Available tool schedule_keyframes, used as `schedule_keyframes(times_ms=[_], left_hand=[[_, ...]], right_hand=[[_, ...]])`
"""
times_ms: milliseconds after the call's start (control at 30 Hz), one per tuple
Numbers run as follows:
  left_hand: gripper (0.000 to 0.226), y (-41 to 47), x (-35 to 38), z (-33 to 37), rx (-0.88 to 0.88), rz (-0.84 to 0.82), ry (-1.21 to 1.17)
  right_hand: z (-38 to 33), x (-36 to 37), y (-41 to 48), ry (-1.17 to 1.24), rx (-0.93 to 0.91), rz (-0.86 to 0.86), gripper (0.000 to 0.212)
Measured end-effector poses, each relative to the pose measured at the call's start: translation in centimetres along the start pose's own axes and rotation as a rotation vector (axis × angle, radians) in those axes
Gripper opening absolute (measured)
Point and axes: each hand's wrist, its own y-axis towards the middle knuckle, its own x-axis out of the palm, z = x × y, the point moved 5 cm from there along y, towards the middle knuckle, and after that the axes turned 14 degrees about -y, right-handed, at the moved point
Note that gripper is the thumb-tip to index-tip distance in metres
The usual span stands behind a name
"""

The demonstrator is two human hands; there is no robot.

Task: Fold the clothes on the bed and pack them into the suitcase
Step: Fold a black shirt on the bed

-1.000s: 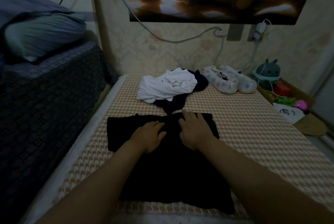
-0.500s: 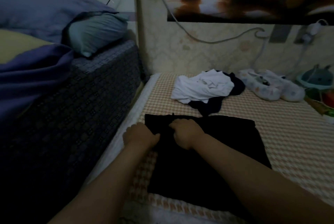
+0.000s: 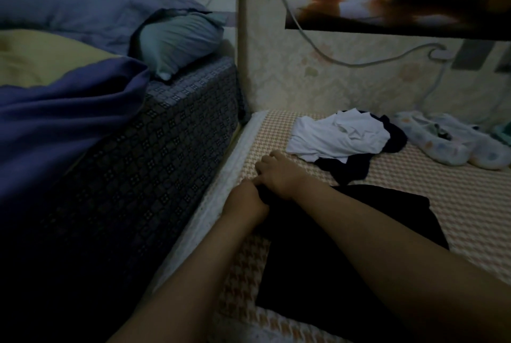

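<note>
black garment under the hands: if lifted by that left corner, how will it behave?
Probably floppy: the black garment lies flat against the mattress with no stiffness showing. It looks thin, so likely light and apt to drape. Both the left hand and right hand bunch at one corner, so the rest should drag or trail.
</note>
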Motion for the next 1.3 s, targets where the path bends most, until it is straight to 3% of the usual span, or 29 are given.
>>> schedule_keyframes(times_ms=[67,133,267,333,433,500,567,633,733,800,867,933,1000,1067,1233,1300], left_hand=[[0.016,-0.4,-0.5,0.4,0.001,-0.054,-0.045],[0.019,-0.3,-0.6,0.4,0.013,-0.089,-0.095],[0.013,-0.8,1.0,2.3,0.140,-0.226,-0.188],[0.014,-1.7,2.6,3.7,0.219,-0.331,-0.158],[0.022,-2.3,5.0,4.6,0.274,-0.478,-0.059],[0.018,-1.9,5.0,4.5,0.291,-0.443,-0.020],[0.013,-1.2,4.3,4.2,0.287,-0.350,-0.005],[0.009,-0.9,3.7,3.7,0.262,-0.291,0.042],[0.024,-1.1,3.7,3.1,0.205,-0.269,0.118],[0.035,-1.2,4.1,2.9,0.208,-0.293,0.187],[0.041,-1.0,4.6,2.4,0.206,-0.320,0.222],[0.036,-1.0,4.5,2.2,0.182,-0.341,0.216],[0.027,-0.9,4.4,2.1,0.152,-0.363,0.172],[0.033,-1.0,4.3,2.3,0.107,-0.351,0.134],[0.037,-1.7,5.1,5.0,0.063,-0.478,0.208],[0.036,-2.5,5.3,7.2,0.066,-0.530,0.183]], right_hand=[[2.3,-1.2,-0.9,0.008,0.097,0.102,0.015],[3.8,-2.0,-2.6,-0.005,0.172,0.061,0.015],[5.8,-0.5,-7.4,0.065,0.246,-0.008,0.036],[5.8,0.5,-9.8,0.107,0.259,-0.003,0.032],[4.9,2.6,-12.9,0.134,0.253,-0.263,0.004],[5.1,3.5,-14.0,0.263,0.403,-0.351,0.015],[6.0,2.6,-13.9,0.415,0.626,-0.184,0.018],[6.5,1.5,-12.9,0.430,0.718,0.001,0.013],[4.8,0.7,-9.7,0.464,0.559,0.083,0.019],[2.5,1.1,-7.5,0.523,0.330,-0.030,0.032],[0.9,2.1,-6.3,0.407,0.160,-0.227,0.037],[0.6,2.0,-5.9,0.237,0.093,-0.188,0.039],[1.2,2.3,-6.2,0.036,0.129,-0.125,0.030],[2.3,2.9,-7.4,-0.030,0.201,-0.088,0.023],[5.1,0.6,-12.4,0.355,0.405,0.116,0.018],[6.4,0.0,-15.1,0.461,0.513,0.047,0.008]])
